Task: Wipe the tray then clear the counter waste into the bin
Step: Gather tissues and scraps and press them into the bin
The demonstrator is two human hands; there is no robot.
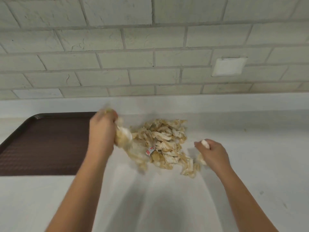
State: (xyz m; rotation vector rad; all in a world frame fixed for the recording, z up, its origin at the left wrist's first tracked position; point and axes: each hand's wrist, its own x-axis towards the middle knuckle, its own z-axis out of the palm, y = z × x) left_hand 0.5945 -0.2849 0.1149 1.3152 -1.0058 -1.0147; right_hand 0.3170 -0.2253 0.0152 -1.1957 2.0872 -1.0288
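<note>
A heap of pale, beige waste scraps [164, 141] lies on the white counter [250, 131], with a small red-and-white wrapper [149, 150] in it. My left hand [102, 129] grips a blurred clump of those scraps at the heap's left edge. My right hand [213, 152] is curled round a small white piece at the heap's right side. A dark brown tray [43, 143] lies flat at the left, bare on its surface, just beside my left hand.
A pale brick wall [117, 61] rises behind the counter, with a white cover plate [229, 66] set in it at the right. A few small specks [261, 192] dot the counter to the right. No bin shows.
</note>
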